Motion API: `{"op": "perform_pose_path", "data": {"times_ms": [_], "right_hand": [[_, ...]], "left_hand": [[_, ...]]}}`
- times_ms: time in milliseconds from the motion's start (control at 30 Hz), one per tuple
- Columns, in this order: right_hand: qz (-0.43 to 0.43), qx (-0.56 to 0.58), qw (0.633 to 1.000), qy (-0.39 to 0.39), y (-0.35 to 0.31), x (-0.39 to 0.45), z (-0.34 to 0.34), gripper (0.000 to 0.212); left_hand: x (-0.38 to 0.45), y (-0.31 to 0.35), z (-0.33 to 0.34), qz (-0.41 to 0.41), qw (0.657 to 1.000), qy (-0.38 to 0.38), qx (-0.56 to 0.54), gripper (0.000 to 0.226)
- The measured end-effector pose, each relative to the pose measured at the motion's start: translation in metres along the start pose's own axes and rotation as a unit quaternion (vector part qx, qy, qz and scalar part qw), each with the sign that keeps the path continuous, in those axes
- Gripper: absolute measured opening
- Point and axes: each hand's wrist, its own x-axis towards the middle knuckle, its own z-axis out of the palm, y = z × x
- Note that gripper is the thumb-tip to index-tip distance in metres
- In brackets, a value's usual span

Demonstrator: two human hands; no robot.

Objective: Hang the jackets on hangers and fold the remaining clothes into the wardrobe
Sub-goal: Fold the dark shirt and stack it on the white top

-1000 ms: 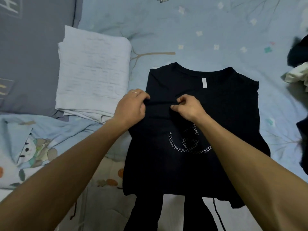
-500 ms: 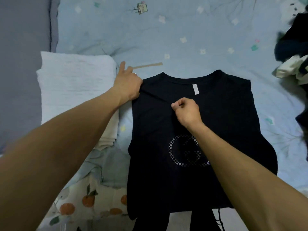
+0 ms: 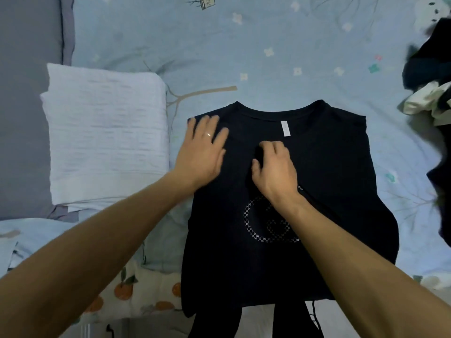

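Black T-shirt (image 3: 329, 167) lies flat on the pale blue bedsheet (image 3: 268, 57), front side up, neckline on the far side, sleeves folded in; a white label shows inside the collar and a ring-shaped dotted print sits on the chest. Left hand (image 3: 203, 152) rests palm down on the shirt's left shoulder, fingers straight and spread, gripping nothing; a ring shows on one finger. Right hand (image 3: 275, 167) sits on the shirt just below the collar, fingers curled and pinching a small fold of the black fabric. Left of the shirt, just beside it, lies a folded white textured cloth (image 3: 107, 137). Right of the shirt, well apart at the frame edge, sits a heap of dark and cream clothes (image 3: 429, 89).
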Motion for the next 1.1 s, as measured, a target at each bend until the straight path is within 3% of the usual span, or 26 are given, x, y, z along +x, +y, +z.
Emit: {"op": "perform_pose_path", "data": {"times_ms": [67, 133, 300, 367, 500, 567, 633, 733, 800, 867, 967, 1100], "right_hand": [[-0.122, -0.046, 0.991, -0.011, 0.001, -0.017, 0.013, 0.051], [-0.182, -0.114, 0.972, -0.091, 0.013, -0.034, 0.029, 0.060], [-0.136, -0.204, 0.959, -0.145, 0.030, -0.047, 0.034, 0.068], [-0.130, -0.191, 0.964, -0.130, 0.018, -0.055, 0.029, 0.066], [-0.242, -0.176, 0.946, -0.124, 0.017, -0.098, 0.030, 0.063], [-0.273, -0.173, 0.936, -0.137, 0.024, -0.118, 0.031, 0.062], [-0.281, -0.165, 0.935, -0.143, 0.031, -0.137, 0.031, 0.060], [-0.295, -0.139, 0.935, -0.137, 0.044, -0.164, 0.033, 0.060], [-0.319, -0.126, 0.931, -0.126, 0.051, -0.180, 0.035, 0.060], [-0.351, -0.110, 0.922, -0.119, 0.057, -0.199, 0.036, 0.059], [-0.359, -0.085, 0.920, -0.130, 0.065, -0.232, 0.029, 0.056], [-0.314, -0.067, 0.927, -0.193, 0.066, -0.278, 0.000, 0.043]], "left_hand": [[-0.031, 0.028, 0.008, 0.049, 0.997, -0.010, -0.052, 0.057], [-0.059, 0.032, 0.024, 0.048, 0.996, -0.052, -0.055, 0.063], [-0.090, 0.006, 0.043, -0.130, 0.987, -0.089, -0.027, 0.068], [-0.104, 0.023, 0.035, -0.154, 0.982, -0.095, -0.055, 0.068], [-0.157, 0.054, 0.020, -0.200, 0.964, -0.038, -0.172, 0.068], [-0.185, 0.069, 0.009, -0.324, 0.901, -0.003, -0.290, 0.066], [-0.213, 0.085, -0.003, -0.453, 0.806, 0.006, -0.381, 0.057], [-0.261, 0.106, -0.003, -0.528, 0.714, -0.024, -0.460, 0.028], [-0.287, 0.119, 0.001, -0.547, 0.653, -0.053, -0.521, 0.027], [-0.308, 0.131, 0.006, -0.545, 0.637, -0.123, -0.531, 0.027], [-0.337, 0.151, 0.004, -0.551, 0.648, -0.186, -0.492, 0.025], [-0.360, 0.175, -0.041, -0.610, 0.571, -0.061, -0.547, 0.009]]}}
